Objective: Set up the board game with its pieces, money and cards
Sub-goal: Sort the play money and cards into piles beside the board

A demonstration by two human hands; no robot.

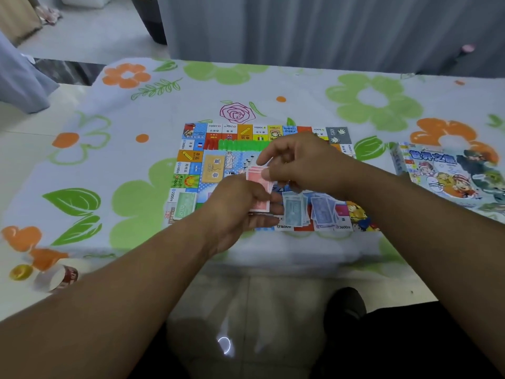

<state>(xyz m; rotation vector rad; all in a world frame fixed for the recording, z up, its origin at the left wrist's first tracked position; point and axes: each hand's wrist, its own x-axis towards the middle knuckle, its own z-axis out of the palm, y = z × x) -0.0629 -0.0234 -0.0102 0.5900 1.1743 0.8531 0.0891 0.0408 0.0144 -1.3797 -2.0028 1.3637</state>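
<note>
The colourful game board (pixel 191 165) lies flat on the flowered tablecloth. My left hand (pixel 237 209) holds a stack of pink money notes (pixel 259 184) above the board's middle. My right hand (pixel 297 162) pinches the top of that pink stack from above. Two piles of money lie on the board's near edge: a light blue pile (pixel 293 209) and a darker blue pile (pixel 323 212). A yellow card stack (pixel 213 169) and a green note pile (pixel 185 205) lie on the board's left part. A row of green and red houses (pixel 237 145) stands along the far side.
The game's box lid (pixel 451 176) lies at the right of the table. A yellow token (pixel 20 272) and a small roll (pixel 64 277) sit at the table's near left corner. A curtain hangs behind the table. My knees are below its near edge.
</note>
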